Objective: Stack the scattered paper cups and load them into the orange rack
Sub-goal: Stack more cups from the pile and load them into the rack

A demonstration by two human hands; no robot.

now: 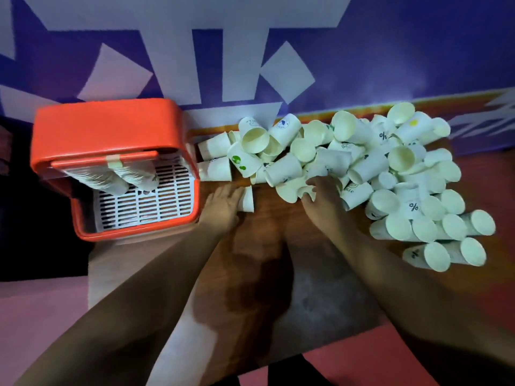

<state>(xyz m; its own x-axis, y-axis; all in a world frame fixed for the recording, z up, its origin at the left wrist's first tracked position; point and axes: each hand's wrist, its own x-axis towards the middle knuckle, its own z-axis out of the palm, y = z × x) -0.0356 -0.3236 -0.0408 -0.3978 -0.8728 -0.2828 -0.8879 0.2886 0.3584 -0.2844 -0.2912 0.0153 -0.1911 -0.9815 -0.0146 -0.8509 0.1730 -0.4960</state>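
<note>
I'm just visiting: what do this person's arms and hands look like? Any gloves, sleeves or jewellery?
Both are bare. The left hand and right hand wear no gloves, and no sleeve shows on the left forearm or right forearm down to the picture's edge. No watch or bracelet shows. The picture is blurred, so a thin ring could go unseen.
</note>
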